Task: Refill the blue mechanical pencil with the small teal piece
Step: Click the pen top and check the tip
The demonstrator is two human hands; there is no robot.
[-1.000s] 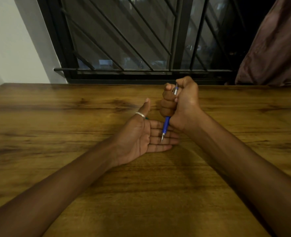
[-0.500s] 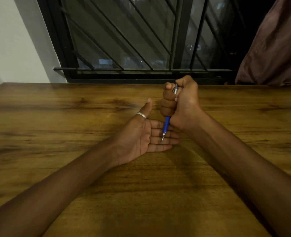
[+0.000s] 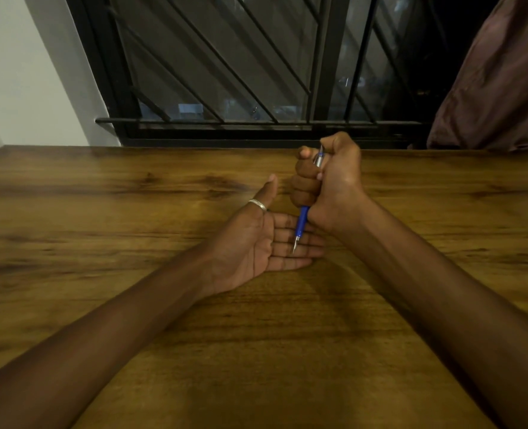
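My right hand [image 3: 327, 181] is closed in a fist around the blue mechanical pencil [image 3: 302, 222], held nearly upright with its metal tip pointing down and its silver top end under my thumb. The tip hovers just over the fingers of my left hand [image 3: 256, 243]. That hand lies palm up and flat on the wooden table [image 3: 101, 227], fingers stretched out and thumb raised, with a silver ring on the thumb. Nothing lies in its palm. The small teal piece is not visible anywhere.
The table's far edge meets a dark barred window [image 3: 241, 72] and a white wall [image 3: 24, 72] at the left. A brownish curtain [image 3: 498, 88] hangs at the back right.
The right fist with the pencil has shifted very slightly. The left hand has stayed flat and open in the same spot.
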